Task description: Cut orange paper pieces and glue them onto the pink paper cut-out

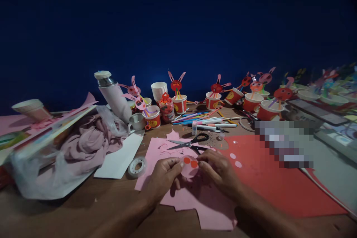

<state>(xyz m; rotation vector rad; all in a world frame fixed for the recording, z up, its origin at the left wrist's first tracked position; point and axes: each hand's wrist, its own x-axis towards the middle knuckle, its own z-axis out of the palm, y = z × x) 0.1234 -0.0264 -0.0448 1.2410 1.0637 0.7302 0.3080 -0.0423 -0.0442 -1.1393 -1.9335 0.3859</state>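
Note:
Both my hands meet low in the middle of the table over a small pink paper disc (189,169) that carries two red dots (190,162). My left hand (164,176) pinches the disc's left edge with curled fingers. My right hand (216,169) has its fingers closed on the disc's right edge, close to one red dot. Under them lies a cut-up pink paper sheet (206,202). Black-handled scissors (189,144) lie just beyond the disc, blades pointing left. A red paper sheet (267,182) with small pink circles on it lies to the right.
A tape roll (137,166) and white sheet (119,158) lie left of the hands. Further left are crumpled pink cloth (86,145), a flask (114,95) and stacked cups (158,90). Red paper cups with bunny figures (178,98) line the back, with pens (200,119) before them. A glue stick (194,128) stands nearby.

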